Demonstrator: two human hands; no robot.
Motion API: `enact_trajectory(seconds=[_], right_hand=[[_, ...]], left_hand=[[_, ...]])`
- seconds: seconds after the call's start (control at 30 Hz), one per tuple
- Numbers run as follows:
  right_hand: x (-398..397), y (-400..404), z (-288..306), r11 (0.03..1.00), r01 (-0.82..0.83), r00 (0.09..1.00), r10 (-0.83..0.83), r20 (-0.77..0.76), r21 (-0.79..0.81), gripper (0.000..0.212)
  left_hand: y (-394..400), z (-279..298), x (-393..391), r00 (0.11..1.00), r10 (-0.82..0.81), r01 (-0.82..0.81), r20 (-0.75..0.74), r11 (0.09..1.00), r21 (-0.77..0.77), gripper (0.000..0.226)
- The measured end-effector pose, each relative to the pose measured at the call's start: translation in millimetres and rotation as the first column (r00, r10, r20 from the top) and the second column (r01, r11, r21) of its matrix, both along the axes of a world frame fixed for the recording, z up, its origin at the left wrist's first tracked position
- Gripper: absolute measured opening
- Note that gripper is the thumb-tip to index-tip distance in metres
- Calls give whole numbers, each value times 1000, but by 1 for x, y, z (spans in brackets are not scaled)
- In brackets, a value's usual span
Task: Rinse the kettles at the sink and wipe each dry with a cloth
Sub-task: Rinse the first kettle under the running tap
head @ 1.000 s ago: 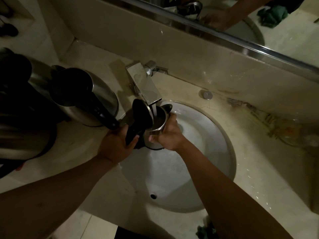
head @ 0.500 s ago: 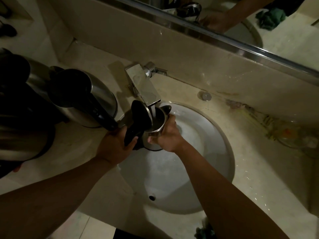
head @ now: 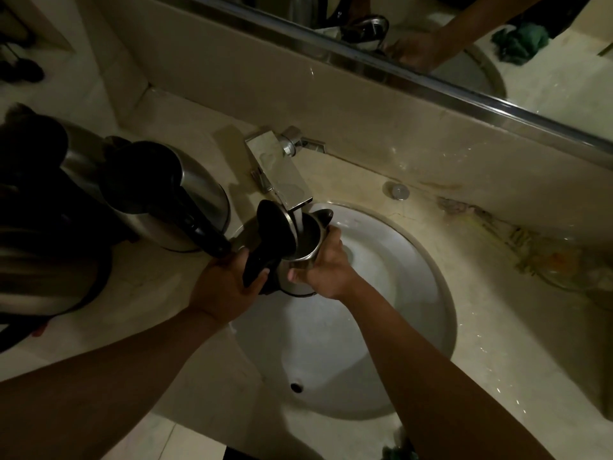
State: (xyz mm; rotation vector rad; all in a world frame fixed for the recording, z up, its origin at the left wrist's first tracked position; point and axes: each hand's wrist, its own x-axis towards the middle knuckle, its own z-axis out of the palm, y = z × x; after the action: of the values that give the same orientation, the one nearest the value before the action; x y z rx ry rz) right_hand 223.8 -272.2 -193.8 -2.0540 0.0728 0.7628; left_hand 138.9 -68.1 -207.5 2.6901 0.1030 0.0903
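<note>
— Progress on the rinsing?

— Midway on one kettle (head: 300, 260), by the look of it. Held between both hands over the sink (head: 414, 260), lid (head: 275, 232) tipped up, water (head: 300, 222) running from the tap (head: 282, 174) straight into the open top. Filling only; no emptying or wiping yet.

— And the rest?

— Another kettle (head: 172, 197) standing on the counter (head: 156, 287) just left of the left hand, more dark ones crowded beyond it. Rinsed or not, cannot tell. Probably most of the job ahead.

— Any cloth?

— Something green at the bottom edge, near the right forearm; too little showing to call it. Green cloth (head: 520, 41) clear only in the mirror (head: 547, 81), far above the hands.

— Hands?

— Left hand (head: 229, 287) wrapped round the black handle, knuckles toward the camera. Right hand (head: 326, 265) curled round the steel body on the far side, thumb forward near the base. Both gripping firmly, forearms converging from below toward the tap.
</note>
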Motion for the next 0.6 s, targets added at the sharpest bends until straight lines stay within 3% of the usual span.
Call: enact_trajectory(seconds=[0.43,0.6], right_hand=[[0,0,4,1000,-19,1000,19,11,0,126],[-1,-2,2,1000,-12,1000,12,27,3,118]], left_hand=[[0,2,1,999,-10,12,44,999,-37,42],[-1,4,2,1000,-8,9,28,999,-42,50]])
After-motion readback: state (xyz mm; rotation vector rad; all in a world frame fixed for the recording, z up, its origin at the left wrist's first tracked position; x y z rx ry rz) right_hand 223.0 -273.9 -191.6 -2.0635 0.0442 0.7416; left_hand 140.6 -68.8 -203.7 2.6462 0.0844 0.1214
